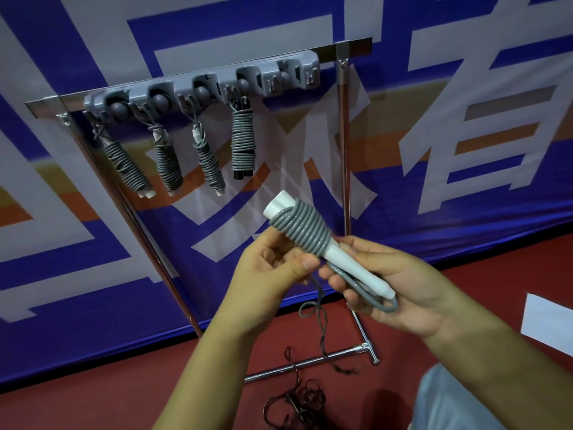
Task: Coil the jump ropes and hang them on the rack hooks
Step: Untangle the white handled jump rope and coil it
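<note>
**Coiled jump rope held in both hands below the rack**

At the bottom of the frame, dark thin cord (297, 398) lies tangled on the red floor (93, 408), one strand rising toward the hands. Just above, at centre, the right hand (390, 290) curls its fingers around the lower end of the white handles (344, 262) of a jump rope (310, 228), a grey loop of rope poking out beside the fingertips. The left hand (273, 268), touching the coil's lower left edge, has its fingers curled and thumb pressed forward against the bundle. The grey rope is wound tightly around the handles, which tilt up-left.

Farther back, in the upper left, a grey hook rack (201, 85) sits on a chrome stand (342, 135). Four coiled ropes (243, 141) hang from its hooks, side by side. Behind everything hangs a blue banner (434, 197) with large pale characters.
</note>
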Demonstrator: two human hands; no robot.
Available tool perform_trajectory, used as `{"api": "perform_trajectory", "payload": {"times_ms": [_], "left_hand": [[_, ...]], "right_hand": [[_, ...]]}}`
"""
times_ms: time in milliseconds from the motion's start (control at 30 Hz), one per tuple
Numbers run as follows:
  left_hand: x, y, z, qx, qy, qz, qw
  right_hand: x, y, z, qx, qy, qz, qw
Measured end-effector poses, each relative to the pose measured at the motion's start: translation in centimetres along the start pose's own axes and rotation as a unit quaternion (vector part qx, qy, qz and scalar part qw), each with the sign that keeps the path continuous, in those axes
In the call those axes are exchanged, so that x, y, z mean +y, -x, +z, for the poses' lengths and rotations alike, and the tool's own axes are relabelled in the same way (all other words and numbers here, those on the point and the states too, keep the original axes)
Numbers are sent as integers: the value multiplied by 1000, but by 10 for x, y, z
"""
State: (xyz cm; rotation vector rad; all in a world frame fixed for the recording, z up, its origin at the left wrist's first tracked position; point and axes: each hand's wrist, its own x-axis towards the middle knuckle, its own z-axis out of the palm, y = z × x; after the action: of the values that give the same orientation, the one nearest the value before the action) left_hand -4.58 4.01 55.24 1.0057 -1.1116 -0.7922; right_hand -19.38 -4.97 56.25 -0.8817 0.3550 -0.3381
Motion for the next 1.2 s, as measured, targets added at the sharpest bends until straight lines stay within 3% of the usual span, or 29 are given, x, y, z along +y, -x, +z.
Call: {"api": "perform_trajectory", "payload": {"times_ms": [100, 167, 267, 367, 467, 500, 567, 800, 1033, 1133, 1200], "left_hand": [[-6, 3, -3, 33, -11, -10, 999], [-5, 3, -2, 48, -40, -13, 998], [-3, 2, 3, 71, -70, -10, 995], [-1, -1, 9, 100, -83, -5, 992], [-3, -1, 15, 145, -71, -3, 987], [-3, -1, 18, 161, -62, -4, 985], [-2, 0, 23, 178, -43, -5, 983], [3, 5, 28, 166, -45, -24, 985], [10, 8, 13, 52, 42, -106, 992], [16, 8, 6, 21, 25, -136, 990], [18, 6, 5, 8, -25, -156, 987]], "right_hand": [[3, -4, -5, 26, 65, -10, 997], [7, -7, -10, 67, 139, -68, 986], [13, -6, -12, 113, 276, -182, 937], [18, -1, -12, 96, 438, -281, 849], [24, -3, -17, 112, 607, -353, 703], [28, -6, -19, 119, 627, -372, 674], [34, -12, -21, 140, 634, -398, 648], [28, -11, -21, 161, 561, -471, 661], [26, -5, -23, 171, 496, -512, 680], [21, -2, -22, 183, 456, -477, 729], [18, 1, -18, 181, 392, -424, 796]]}}
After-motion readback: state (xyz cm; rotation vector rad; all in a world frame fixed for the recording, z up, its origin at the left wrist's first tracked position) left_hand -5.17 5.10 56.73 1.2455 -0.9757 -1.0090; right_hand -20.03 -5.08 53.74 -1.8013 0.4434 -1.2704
